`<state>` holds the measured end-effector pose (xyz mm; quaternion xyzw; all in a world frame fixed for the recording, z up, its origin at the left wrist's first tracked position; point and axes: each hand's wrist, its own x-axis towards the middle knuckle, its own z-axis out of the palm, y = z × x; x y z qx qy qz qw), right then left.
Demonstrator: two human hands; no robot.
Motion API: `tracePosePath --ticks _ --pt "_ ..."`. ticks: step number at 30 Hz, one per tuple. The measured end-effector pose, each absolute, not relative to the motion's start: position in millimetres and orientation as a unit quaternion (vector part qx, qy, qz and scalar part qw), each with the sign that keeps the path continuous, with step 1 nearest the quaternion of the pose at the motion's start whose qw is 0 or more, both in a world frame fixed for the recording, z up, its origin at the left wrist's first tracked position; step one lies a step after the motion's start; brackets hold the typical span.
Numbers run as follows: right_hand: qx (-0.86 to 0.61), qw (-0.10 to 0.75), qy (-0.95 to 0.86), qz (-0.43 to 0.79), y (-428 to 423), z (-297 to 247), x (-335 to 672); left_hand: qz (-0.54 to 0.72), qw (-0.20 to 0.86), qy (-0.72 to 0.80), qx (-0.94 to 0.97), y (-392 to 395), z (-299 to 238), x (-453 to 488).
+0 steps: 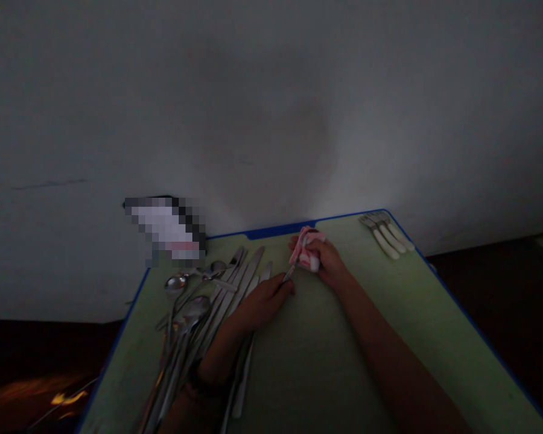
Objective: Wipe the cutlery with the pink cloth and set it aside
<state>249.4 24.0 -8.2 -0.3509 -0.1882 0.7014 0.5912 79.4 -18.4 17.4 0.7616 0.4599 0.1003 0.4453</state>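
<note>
My left hand (pixel 265 301) grips one end of a thin metal utensil (pixel 290 271). Its far end runs into a folded pink and white cloth (pixel 304 252), so I cannot tell its kind. My right hand (pixel 328 259) is closed around that cloth, thumb on top. Beneath and beside my left forearm lie several table knives (pixel 252 268), blades pointing away from me. Left of them, several metal spoons (pixel 194 308) are heaped with other cutlery. Three forks with white handles (pixel 390 237) lie side by side at the far right corner.
The green table (pixel 317 361) has a blue rim and stands against a grey wall (pixel 271 120). A blurred-out, dark-edged object with a pale face (pixel 163 226) leans at the back left corner. The floor on both sides is dark.
</note>
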Motion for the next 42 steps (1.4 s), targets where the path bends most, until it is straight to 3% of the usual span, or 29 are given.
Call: tracePosePath --ticks 42 --pt "-0.347 0.594 -0.206 0.696 25.7 -14.6 250.3 0.099 0.443 0.459 0.764 -18.6 17.6 79.7"
